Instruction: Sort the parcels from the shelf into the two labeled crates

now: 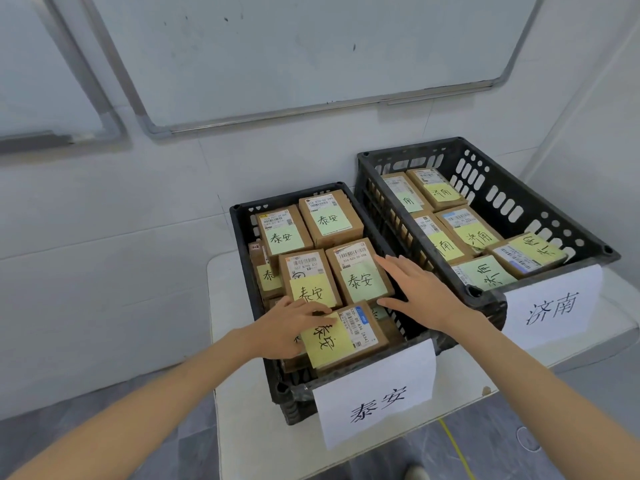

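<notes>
Head view: you stand over two black crates on a white surface [239, 420], and the sorting looks well advanced. The left crate [246, 271], fronted by a paper sign reading 泰安 [377, 393], is packed to near its rim with brown parcels whose notes carry the same characters. The right crate [498, 199], at 2 o'clock from it and signed 济南 [554, 306], holds at least six parcels with matching notes and shows room along its far wall. Your left hand [294, 327] lies with straight fingers flat on the yellow note of the front parcel [343, 337], at the 6 o'clock end of the left crate, apparently settling it into place. Your right hand [419, 292] is spread and gripping nothing, at the 3 o'clock edge of the green-note parcel [360, 271]; whether it touches the box cannot be told. The shelf is out of frame, so how many parcels remain is unknown. Lower layers in the left crate are mostly covered, the printed shipping labels are too small to read, and the near wall of the right crate hides part of its load.
</notes>
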Action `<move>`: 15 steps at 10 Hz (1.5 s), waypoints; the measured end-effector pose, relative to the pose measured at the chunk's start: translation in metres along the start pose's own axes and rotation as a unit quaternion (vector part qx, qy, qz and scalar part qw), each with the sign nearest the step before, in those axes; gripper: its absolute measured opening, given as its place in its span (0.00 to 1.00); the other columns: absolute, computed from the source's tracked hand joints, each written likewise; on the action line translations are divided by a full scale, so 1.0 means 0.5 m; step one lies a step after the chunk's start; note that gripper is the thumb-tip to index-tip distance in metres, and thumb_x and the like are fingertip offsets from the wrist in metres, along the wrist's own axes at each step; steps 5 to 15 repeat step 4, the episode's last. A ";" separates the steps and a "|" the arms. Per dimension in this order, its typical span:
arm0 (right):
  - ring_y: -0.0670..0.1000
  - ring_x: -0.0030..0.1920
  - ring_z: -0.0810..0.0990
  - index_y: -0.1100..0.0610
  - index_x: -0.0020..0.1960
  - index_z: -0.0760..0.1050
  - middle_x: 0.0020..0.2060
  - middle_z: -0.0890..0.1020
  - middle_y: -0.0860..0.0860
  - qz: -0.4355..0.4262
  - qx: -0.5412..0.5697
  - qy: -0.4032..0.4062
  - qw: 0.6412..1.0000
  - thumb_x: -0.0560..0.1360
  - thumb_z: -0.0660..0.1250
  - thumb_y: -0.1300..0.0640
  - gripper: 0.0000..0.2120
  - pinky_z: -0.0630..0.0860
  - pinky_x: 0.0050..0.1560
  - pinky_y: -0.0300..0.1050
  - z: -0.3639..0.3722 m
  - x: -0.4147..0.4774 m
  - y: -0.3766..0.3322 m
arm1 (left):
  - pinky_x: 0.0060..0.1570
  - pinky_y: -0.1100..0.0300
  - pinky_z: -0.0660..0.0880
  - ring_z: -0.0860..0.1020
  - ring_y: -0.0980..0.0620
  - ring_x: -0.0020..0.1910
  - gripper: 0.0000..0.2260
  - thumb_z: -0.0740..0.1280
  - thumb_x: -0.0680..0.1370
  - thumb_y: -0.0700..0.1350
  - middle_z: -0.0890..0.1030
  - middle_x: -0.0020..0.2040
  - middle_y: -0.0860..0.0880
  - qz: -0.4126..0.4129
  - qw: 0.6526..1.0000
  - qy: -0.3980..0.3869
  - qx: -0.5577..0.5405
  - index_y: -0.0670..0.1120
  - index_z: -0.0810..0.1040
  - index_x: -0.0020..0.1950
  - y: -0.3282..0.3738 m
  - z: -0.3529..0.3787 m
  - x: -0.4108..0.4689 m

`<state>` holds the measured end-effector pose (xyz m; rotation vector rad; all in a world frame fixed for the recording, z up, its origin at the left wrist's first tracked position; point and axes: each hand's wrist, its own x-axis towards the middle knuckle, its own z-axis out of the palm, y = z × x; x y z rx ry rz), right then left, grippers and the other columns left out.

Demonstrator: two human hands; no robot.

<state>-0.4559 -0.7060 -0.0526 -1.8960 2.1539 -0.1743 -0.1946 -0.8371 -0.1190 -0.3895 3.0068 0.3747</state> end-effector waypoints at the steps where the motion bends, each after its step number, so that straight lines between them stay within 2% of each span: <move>1: 0.53 0.79 0.51 0.48 0.80 0.46 0.79 0.56 0.50 -0.003 0.002 -0.002 1.000 0.78 0.66 0.44 0.40 0.59 0.75 0.59 -0.005 0.003 -0.002 | 0.58 0.58 0.57 0.61 0.54 0.72 0.26 0.65 0.76 0.44 0.64 0.75 0.56 -0.022 0.999 0.004 -0.038 0.57 0.68 0.74 0.007 -0.010 -0.004; 3: 0.53 0.79 0.51 0.48 0.80 0.46 0.79 0.56 0.49 -0.015 0.002 -0.003 1.000 0.78 0.66 0.44 0.40 0.59 0.75 0.58 -0.027 0.013 -0.008 | 0.60 0.56 0.66 0.70 0.56 0.61 0.16 0.61 0.80 0.47 0.76 0.65 0.59 -0.059 0.996 0.041 -0.047 0.57 0.75 0.67 0.030 -0.046 -0.007; 4: 0.53 0.79 0.50 0.48 0.81 0.47 0.79 0.56 0.50 -0.031 -0.011 -0.001 0.999 0.79 0.65 0.43 0.38 0.58 0.76 0.57 -0.038 0.021 -0.006 | 0.61 0.57 0.64 0.71 0.56 0.62 0.15 0.61 0.81 0.51 0.77 0.64 0.58 -0.093 0.993 0.067 -0.039 0.56 0.75 0.67 0.038 -0.071 0.002; 15: 0.53 0.79 0.50 0.48 0.81 0.47 0.79 0.56 0.50 -0.031 -0.011 -0.001 0.999 0.79 0.65 0.43 0.38 0.58 0.76 0.57 -0.038 0.021 -0.006 | 0.61 0.57 0.64 0.71 0.56 0.62 0.15 0.61 0.81 0.51 0.77 0.64 0.58 -0.093 0.993 0.067 -0.039 0.56 0.75 0.67 0.038 -0.071 0.002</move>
